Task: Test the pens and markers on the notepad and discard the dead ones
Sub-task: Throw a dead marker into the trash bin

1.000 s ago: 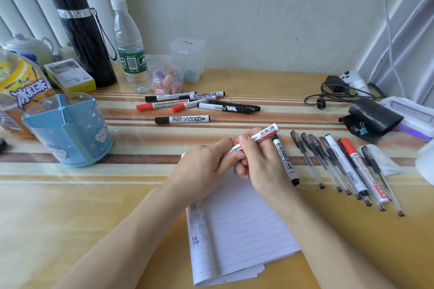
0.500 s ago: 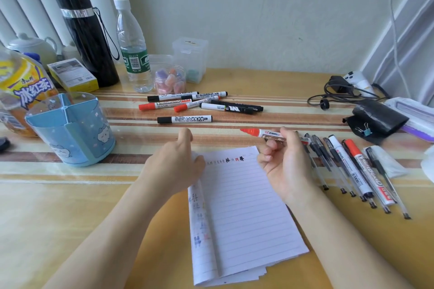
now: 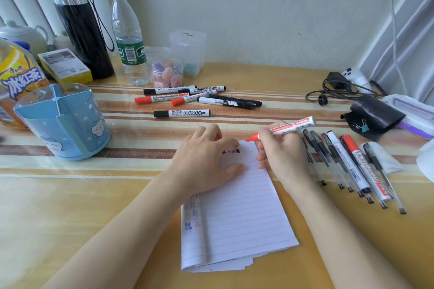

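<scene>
The right hand (image 3: 281, 157) grips an uncapped red marker (image 3: 288, 127), its tip just beside the left hand (image 3: 204, 159), which presses the notepad (image 3: 246, 206) flat. Next, I judge, it needs a light test stroke there.

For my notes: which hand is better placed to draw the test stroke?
Right. The right hand grips the uncapped red marker, tip near the notepad; the left hand steadies the page.

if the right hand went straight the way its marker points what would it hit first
Likely the notepad's top edge: the red marker's tip aims left and down at it. The left hand's fingertips lie just beyond. Tip height above the paper is unclear.
</scene>
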